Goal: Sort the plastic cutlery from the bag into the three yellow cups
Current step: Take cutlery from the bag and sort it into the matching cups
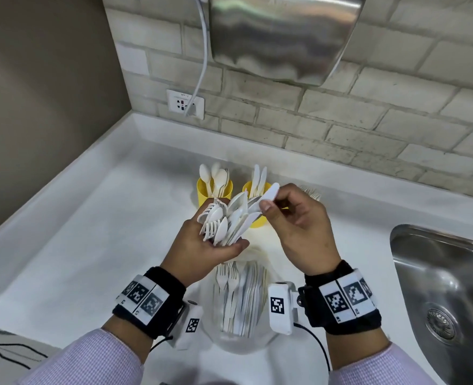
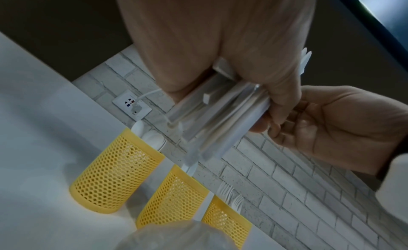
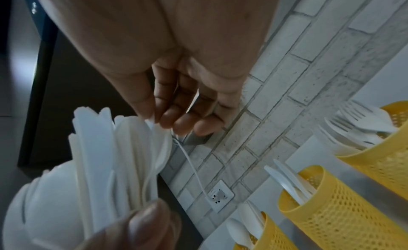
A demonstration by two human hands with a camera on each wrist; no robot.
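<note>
The left hand point(image 1: 202, 245) is clamped round a fanned bunch of mixed cutlery point(image 1: 227, 220), handles in the palm so the heads show. The right hand point(image 1: 293, 215) pinches one knife point(image 1: 268, 196) by its blade, seemingly to draw it free. Just beyond the hands stand the yellow cups point(image 2: 114, 173); the knife cup point(image 1: 254, 190) is nearest. The bag point(image 1: 238, 301) lies beneath the wrists.
</note>
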